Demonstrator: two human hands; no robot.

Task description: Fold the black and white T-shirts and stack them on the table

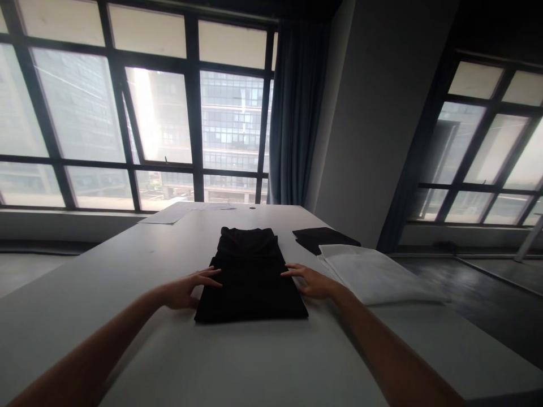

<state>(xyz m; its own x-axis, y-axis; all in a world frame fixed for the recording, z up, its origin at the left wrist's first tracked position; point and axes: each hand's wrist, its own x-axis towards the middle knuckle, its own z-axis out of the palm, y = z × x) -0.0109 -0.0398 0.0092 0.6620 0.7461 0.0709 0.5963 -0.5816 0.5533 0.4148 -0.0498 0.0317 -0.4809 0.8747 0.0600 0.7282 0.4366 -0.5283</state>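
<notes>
A folded black garment point(250, 277) lies flat in the middle of a long white table point(127, 271). My left hand point(190, 287) rests at the garment's left edge, fingers spread and touching the cloth. At its right edge sits my right hand point(311, 281), fingers apart, fingertips against the fabric. Neither hand grips anything.
A folded white cloth point(373, 274) lies to the right of my right hand, with a flat black piece point(322, 237) behind it. Papers point(169, 215) lie at the table's far end. Large windows and a blue curtain point(297, 113) stand beyond; the table's right edge drops to dark floor.
</notes>
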